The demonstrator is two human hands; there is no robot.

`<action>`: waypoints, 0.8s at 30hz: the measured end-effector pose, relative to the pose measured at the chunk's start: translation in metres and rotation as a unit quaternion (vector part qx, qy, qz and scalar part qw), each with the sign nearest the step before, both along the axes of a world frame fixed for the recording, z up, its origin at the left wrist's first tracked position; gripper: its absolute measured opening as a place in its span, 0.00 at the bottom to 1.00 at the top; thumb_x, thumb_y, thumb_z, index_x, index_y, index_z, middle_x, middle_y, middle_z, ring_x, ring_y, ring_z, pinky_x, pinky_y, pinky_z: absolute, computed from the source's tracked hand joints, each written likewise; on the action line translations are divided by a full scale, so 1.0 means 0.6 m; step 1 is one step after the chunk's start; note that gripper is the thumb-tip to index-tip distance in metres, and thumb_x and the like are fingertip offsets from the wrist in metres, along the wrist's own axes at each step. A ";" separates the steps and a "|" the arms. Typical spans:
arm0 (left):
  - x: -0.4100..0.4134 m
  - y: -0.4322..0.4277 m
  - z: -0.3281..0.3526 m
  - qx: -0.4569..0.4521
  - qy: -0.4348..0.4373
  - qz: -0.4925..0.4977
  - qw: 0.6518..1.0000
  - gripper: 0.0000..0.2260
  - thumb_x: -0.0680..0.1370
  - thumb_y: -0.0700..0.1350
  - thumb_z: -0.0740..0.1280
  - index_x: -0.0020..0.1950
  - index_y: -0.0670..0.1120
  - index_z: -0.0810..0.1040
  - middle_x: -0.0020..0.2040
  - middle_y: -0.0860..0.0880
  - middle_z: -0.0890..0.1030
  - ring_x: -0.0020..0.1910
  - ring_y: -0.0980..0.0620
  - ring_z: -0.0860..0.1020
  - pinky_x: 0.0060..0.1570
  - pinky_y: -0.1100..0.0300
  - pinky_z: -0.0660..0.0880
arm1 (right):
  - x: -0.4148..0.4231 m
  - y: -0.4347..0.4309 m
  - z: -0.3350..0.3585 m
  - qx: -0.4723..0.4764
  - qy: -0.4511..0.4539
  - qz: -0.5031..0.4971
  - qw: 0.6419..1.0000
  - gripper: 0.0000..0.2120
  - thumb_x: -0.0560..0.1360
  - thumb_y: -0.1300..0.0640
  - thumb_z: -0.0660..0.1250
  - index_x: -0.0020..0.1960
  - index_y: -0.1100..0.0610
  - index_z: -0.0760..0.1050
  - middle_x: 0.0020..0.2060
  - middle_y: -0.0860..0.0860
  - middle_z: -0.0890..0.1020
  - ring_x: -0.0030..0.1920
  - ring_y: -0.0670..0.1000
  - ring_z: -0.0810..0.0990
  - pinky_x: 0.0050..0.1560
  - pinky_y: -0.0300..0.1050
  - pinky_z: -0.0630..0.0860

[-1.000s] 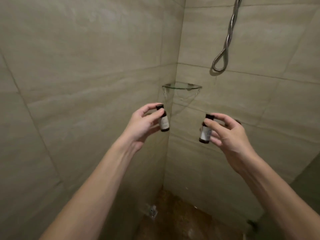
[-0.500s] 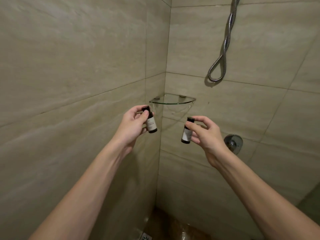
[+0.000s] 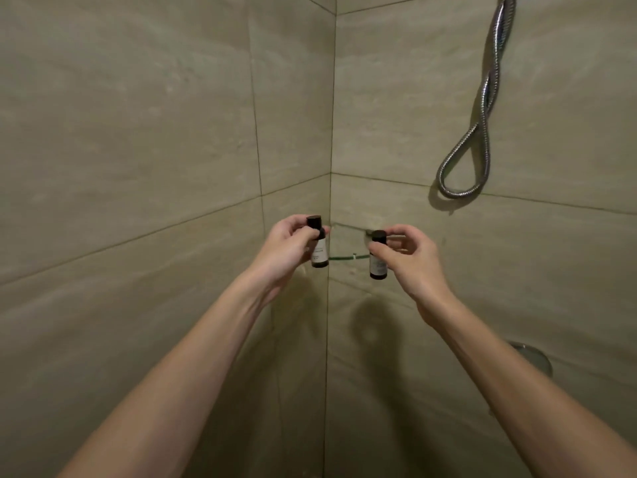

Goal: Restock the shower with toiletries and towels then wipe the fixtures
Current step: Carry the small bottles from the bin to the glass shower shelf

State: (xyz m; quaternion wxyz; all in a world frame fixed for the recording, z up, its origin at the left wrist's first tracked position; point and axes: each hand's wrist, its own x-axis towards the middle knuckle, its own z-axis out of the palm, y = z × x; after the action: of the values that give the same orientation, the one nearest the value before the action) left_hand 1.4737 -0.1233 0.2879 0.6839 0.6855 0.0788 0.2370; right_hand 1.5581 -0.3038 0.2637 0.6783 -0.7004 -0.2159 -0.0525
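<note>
Two hands [image 3: 286,251] [image 3: 413,260] each clamp a bottle [image 3: 319,251] [image 3: 377,267] before glass shelf [image 3: 344,257] in tiled corner [image 3: 331,98].

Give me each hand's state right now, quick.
Left hand: closed, fingers pinching the left bottle.
Right hand: closed, fingers pinching the right bottle.

Your left hand [image 3: 284,250] and right hand [image 3: 412,258] each pinch a small dark, white-labelled bottle [image 3: 317,243] [image 3: 377,256] upright before the glass corner shelf [image 3: 346,257].
</note>
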 end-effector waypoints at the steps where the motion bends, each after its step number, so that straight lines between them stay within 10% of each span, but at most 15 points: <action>1: 0.022 0.001 0.004 0.002 0.002 0.006 1.000 0.09 0.82 0.35 0.60 0.54 0.46 0.77 0.52 0.46 0.85 0.51 0.49 0.81 0.52 0.52 0.78 | 0.023 0.007 0.004 -0.004 0.001 0.001 1.000 0.09 0.72 0.57 0.77 0.47 0.47 0.80 0.43 0.48 0.82 0.46 0.46 0.82 0.52 0.48 0.82; 7: 0.135 0.024 0.011 0.026 0.032 0.038 0.998 0.08 0.82 0.37 0.62 0.58 0.46 0.77 0.57 0.44 0.84 0.58 0.48 0.82 0.59 0.52 0.77 | 0.126 0.055 0.024 -0.018 -0.002 0.025 1.000 0.11 0.73 0.57 0.76 0.54 0.55 0.80 0.40 0.48 0.83 0.39 0.44 0.84 0.42 0.40 0.82; 11: 0.200 0.048 -0.004 0.073 0.068 0.046 0.994 0.11 0.82 0.38 0.62 0.64 0.45 0.75 0.57 0.46 0.83 0.48 0.55 0.80 0.41 0.65 0.74 | 0.183 0.095 0.028 -0.062 -0.009 0.002 0.998 0.12 0.71 0.52 0.77 0.52 0.49 0.79 0.42 0.48 0.84 0.45 0.49 0.85 0.51 0.54 0.83; 17: 0.276 0.077 -0.026 0.113 0.086 0.023 0.990 0.12 0.82 0.34 0.60 0.64 0.43 0.74 0.60 0.46 0.82 0.61 0.50 0.79 0.65 0.53 0.74 | 0.243 0.129 0.023 -0.088 -0.021 -0.013 0.996 0.10 0.71 0.53 0.78 0.48 0.47 0.78 0.41 0.48 0.84 0.42 0.51 0.85 0.42 0.49 0.82; 24: 0.331 0.099 -0.033 0.160 0.097 0.024 0.982 0.13 0.82 0.37 0.61 0.67 0.42 0.75 0.58 0.45 0.82 0.57 0.49 0.79 0.57 0.57 0.75 | 0.277 0.163 0.011 -0.183 -0.082 -0.064 0.978 0.11 0.72 0.46 0.76 0.48 0.47 0.76 0.39 0.43 0.82 0.40 0.43 0.81 0.37 0.41 0.75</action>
State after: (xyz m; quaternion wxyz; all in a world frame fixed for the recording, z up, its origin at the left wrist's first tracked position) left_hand 1.6722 -0.0640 0.2681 0.5484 0.8038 0.1227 0.1953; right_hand 1.7245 -0.2059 0.2700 0.5137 -0.8184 -0.2316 -0.1127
